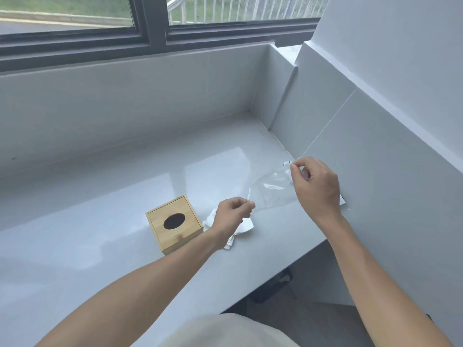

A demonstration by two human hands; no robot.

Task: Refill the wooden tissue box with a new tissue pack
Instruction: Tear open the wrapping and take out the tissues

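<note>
A wooden tissue box [174, 224] with a dark oval slot in its lid stands on the white counter [100, 246]. Just right of it lies a loose stack of white tissues [246, 225], partly hidden under my left hand [233, 214]. A clear plastic wrapper [271, 190] is stretched in the air between both hands. My left hand pinches its lower left corner. My right hand [314, 186] pinches its upper right end, near the side wall.
A white tiled wall [375, 146] rises close on the right and a low white ledge runs along the back under a dark-framed window [150, 33]. The counter's front edge drops off at the right, above a grey floor [313, 319].
</note>
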